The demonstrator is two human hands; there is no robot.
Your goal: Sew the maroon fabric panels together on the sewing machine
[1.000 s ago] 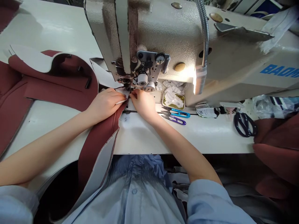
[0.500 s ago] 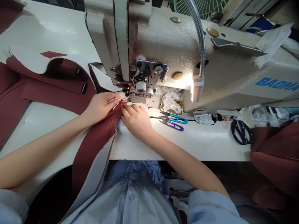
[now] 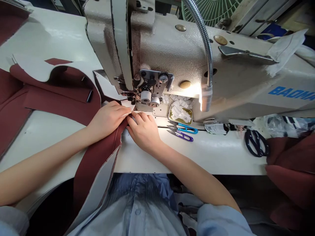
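A long piece of maroon fabric (image 3: pixel 96 160) with a pale backing runs from below the table edge up to the sewing machine (image 3: pixel 169 49). My left hand (image 3: pixel 106 118) pinches its folded end, the pale side showing at the fingertips, just in front of the presser foot area. Close beside it, my right hand (image 3: pixel 144 131) has its fingers bent and pressed together on the same fabric edge. The fingertips of both hands nearly meet. The needle itself is hidden among the machine parts.
Right of the needle area stands a small tin (image 3: pixel 180 114) of white labels. Blue thread snips (image 3: pixel 187 128) and purple thread snips (image 3: pixel 185 136) lie in front of it. Black-handled scissors (image 3: pixel 256 143) rest farther right. More maroon pieces (image 3: pixel 56 95) cover the table's left.
My left hand has shifted slightly forward and right, its fingertips now closer to the right hand's. The whole view has tilted a little. Both hands stay on the fabric.
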